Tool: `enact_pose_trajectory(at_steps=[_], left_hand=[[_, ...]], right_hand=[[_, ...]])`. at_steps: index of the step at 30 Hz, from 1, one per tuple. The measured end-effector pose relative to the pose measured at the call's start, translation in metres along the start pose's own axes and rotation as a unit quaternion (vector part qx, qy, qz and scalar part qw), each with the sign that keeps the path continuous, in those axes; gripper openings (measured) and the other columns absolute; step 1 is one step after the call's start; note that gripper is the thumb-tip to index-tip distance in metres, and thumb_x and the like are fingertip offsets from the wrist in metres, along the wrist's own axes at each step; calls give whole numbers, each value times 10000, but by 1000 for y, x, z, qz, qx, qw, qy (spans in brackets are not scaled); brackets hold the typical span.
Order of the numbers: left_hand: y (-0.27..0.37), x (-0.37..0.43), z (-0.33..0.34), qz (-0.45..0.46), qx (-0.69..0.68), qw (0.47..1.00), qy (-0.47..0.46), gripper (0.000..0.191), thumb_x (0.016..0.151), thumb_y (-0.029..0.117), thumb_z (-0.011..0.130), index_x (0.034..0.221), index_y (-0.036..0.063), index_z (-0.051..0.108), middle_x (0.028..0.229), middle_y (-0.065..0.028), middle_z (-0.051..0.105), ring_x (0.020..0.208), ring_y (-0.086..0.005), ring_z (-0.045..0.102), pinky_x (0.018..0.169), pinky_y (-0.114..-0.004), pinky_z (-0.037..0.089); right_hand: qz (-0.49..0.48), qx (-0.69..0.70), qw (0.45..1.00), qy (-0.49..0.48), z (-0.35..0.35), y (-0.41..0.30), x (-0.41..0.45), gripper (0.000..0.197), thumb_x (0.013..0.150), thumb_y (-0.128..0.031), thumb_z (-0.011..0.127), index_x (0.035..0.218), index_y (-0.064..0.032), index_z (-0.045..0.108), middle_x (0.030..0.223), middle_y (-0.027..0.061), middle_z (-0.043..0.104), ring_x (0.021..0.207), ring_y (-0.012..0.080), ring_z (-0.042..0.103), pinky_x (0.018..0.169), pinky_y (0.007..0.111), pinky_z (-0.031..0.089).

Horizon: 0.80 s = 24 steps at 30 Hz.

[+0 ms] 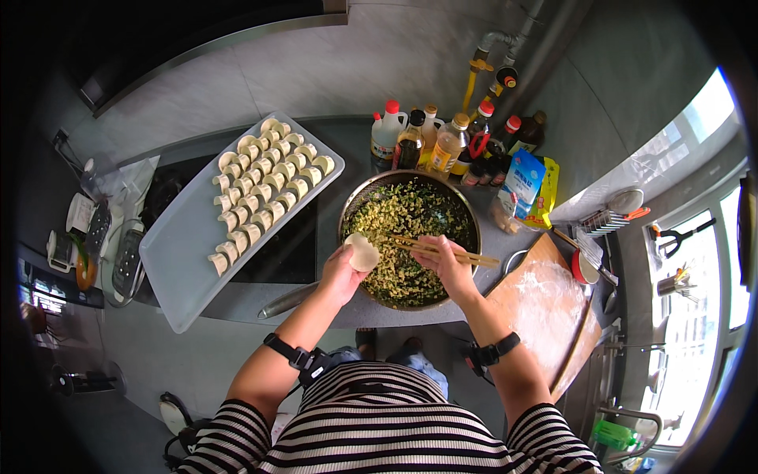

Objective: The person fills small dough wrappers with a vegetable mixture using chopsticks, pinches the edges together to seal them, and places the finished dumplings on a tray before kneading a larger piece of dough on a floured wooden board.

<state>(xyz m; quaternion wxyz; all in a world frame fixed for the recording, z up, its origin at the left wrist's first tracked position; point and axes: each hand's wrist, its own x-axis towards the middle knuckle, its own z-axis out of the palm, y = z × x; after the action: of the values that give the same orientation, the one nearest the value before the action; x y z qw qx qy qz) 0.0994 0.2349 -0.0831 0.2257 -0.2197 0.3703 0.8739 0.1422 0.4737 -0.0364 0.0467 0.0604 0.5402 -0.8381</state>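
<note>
Over the left rim of the frying pan (468, 201), my left hand (340, 274) holds a round dumpling wrapper (363, 253) flat on its fingers. My right hand (445, 263) grips a pair of wooden chopsticks (479, 259), their tips among the filling. Chopped egg and greens filling (414, 204) fills the pan. To the left, rows of folded dumplings (260, 189) stand on a translucent plastic tray (189, 260), whose lower left part is bare.
Seasoning bottles (453, 139) and a blue packet (522, 181) stand behind and right of the pan. A floured wooden board (533, 302) lies at right, near a red bowl (583, 268). The pan's handle (287, 301) points left past the counter's front edge. The tray lies partly over a black hob (290, 237).
</note>
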Motion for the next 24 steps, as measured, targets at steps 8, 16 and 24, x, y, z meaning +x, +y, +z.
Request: enact_pose_trajectory(at_steps=[8, 16, 24], left_hand=[[-4, 8, 19, -70, -48, 996, -11, 337, 1056, 215, 408, 1290, -10, 497, 1251, -152, 601, 1121, -273, 627, 939, -434, 555], [8, -9, 14, -27, -64, 997, -29, 375, 1042, 255, 442, 1337, 26, 485, 1302, -127, 594, 1171, -274, 612, 1000, -435, 520], [21, -16, 3, 12, -68, 997, -26, 366, 1030, 256, 476, 1322, 37, 496, 1289, -127, 597, 1156, -270, 621, 963, -429, 542]], right_hand=[[-279, -499, 799, -188, 43, -41, -31, 319, 872, -20, 646, 1190, 11, 640, 1074, 199, 665, 1014, 338, 661, 844, 391, 563], [-6, -212, 977, 39, -8, -4, -4, 242, 989, -78, 541, 1126, 105, 619, 1019, 194, 706, 929, 246, 721, 777, 305, 609], [195, 33, 976, 92, -20, 53, 23, 329, 1033, -158, 459, 1214, 94, 570, 1213, 230, 614, 1106, 326, 648, 959, 370, 556]])
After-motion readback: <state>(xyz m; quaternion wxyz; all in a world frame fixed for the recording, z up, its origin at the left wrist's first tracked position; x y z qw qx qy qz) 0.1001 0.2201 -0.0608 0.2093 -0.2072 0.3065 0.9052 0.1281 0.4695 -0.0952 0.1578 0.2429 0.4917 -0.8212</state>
